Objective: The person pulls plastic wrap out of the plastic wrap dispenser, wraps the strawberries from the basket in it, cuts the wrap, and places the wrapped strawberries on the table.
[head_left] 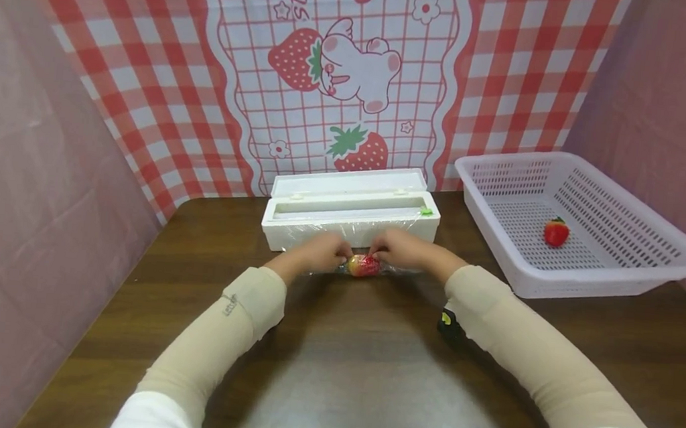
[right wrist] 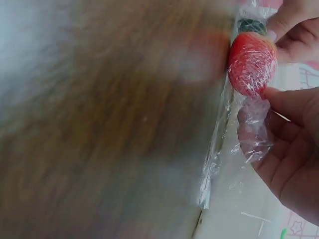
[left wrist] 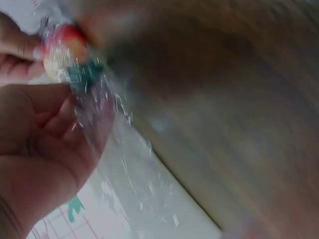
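Note:
A red and yellow strawberry point(head_left: 364, 265) with a green leafy top point(left wrist: 84, 73) is wrapped in clear film point(right wrist: 256, 119), just in front of a long white box point(head_left: 350, 231). At its leafy end my left hand point(head_left: 319, 251) pinches the film with thumb and curled fingers. My right hand point(head_left: 402, 248) pinches the film at the red tip, its thumb touching that end in the right wrist view. More film stretches from the strawberry up over the box's front.
The white box's lid point(head_left: 348, 182) stands raised behind it, and a green piece point(head_left: 426, 212) sits at its right end. A white perforated basket point(head_left: 616, 282) on the right holds another red strawberry point(head_left: 556, 233). A checked cloth point(head_left: 504, 85) hangs behind.

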